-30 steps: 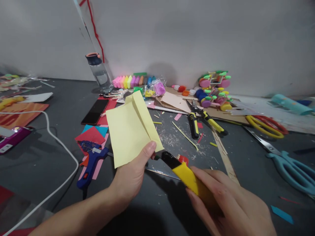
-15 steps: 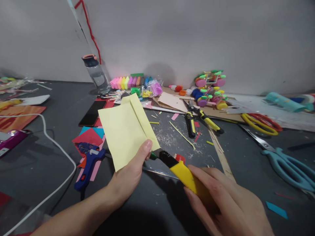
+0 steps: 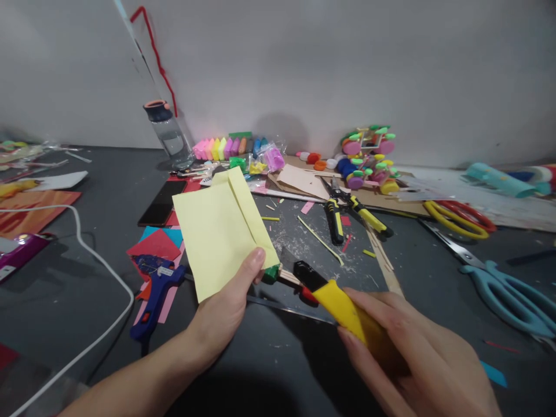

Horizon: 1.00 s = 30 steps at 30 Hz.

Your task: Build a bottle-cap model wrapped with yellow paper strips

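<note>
Hands at work above a dark tabletop (image 3: 269, 359), with clock directions read from the centre of the yellow paper (image 3: 212, 237). The paper, folded along one side, is held up over the table by the left hand (image 3: 228, 304), whose thumb presses its near corner, at 5 o'clock; the fingers are mostly hidden behind it. A green piece (image 3: 271, 274) shows under that corner, beside pale sticks (image 3: 290, 277) and a red piece (image 3: 309, 296). At 4 o'clock, the right hand (image 3: 419, 344) grips the yellow handle of a utility knife (image 3: 341, 304), thumb and fingers closed about it, the blade near the green piece. Blue glue gun (image 3: 158, 295) at 8 o'clock (its white label bears print too small to read); phone (image 3: 163, 202) at 10; bottle (image 3: 171, 139) at 11; clay blocks (image 3: 226, 148) at 12; pliers (image 3: 343, 211) at 3; blue-handled scissors (image 3: 508, 289) between 3 and 4.
</note>
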### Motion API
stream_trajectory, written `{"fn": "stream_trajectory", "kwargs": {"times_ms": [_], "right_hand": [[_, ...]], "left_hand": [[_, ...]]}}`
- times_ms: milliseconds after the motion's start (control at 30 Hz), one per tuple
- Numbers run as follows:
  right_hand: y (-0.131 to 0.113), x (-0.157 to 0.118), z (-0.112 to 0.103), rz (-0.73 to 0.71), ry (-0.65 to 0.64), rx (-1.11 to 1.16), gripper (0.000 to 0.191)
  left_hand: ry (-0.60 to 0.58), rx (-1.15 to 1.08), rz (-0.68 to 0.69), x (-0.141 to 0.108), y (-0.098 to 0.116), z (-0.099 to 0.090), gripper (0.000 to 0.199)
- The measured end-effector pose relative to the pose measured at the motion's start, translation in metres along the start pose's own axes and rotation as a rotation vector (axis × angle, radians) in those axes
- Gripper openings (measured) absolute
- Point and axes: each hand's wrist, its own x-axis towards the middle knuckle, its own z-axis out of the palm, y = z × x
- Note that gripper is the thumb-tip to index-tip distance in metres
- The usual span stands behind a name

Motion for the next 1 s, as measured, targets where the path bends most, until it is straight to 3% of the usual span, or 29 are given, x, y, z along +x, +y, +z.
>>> {"fn": "stream_trajectory", "kwargs": {"times_ms": [367,700,1000], "right_hand": [[-0.011,-0.002,0.001,-0.025,-0.047,0.139,0.027],[-0.010,-0.003,0.004,0.002,-0.048,0.121,0.028],[-0.004,-0.003,-0.001,-0.028,-0.027,0.073,0.030]], "left_hand": [[-0.023,0.044,-0.088,-0.009,0.018,0.002,0.052],[-0.034,0.137,-0.033,-0.011,0.021,0.005,0.057],[-0.035,0.151,-0.029,-0.013,0.023,0.006,0.045]]}}
